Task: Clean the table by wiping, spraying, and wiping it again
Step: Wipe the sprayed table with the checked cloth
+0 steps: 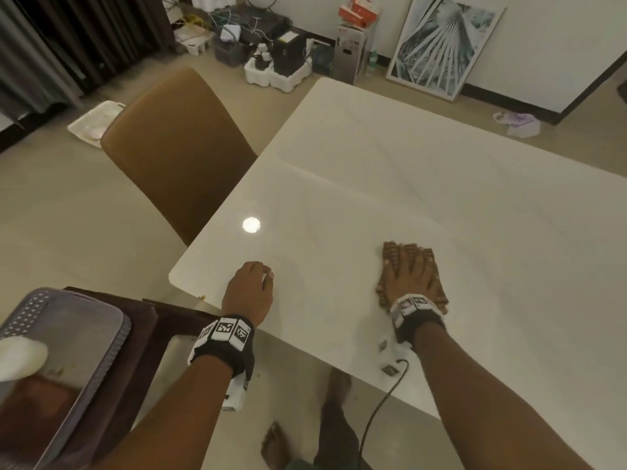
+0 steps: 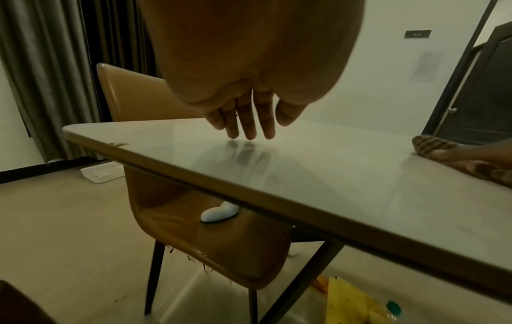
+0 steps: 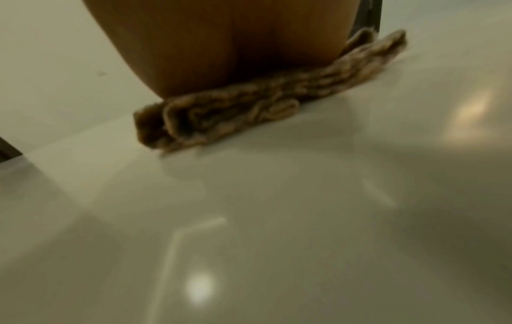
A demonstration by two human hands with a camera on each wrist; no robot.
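Right hand [image 1: 409, 271] lies flat, fingers straight, pressing a folded brown striped cloth [image 1: 437, 293] on the glossy white table [image 1: 407, 171]; left hand [image 1: 249, 290] relaxed, empty, fingertips [image 2: 249, 133] near the tabletop; tan smooth chair [image 1: 176, 144] far left.

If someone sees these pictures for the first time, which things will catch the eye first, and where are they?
First, the right hand pressed flat on a brown striped cloth near the front edge of the white table. Next, the left hand, which holds nothing, its fingertips at the table's near left corner. Behind that corner stands a brown chair, with a small white object on its seat.
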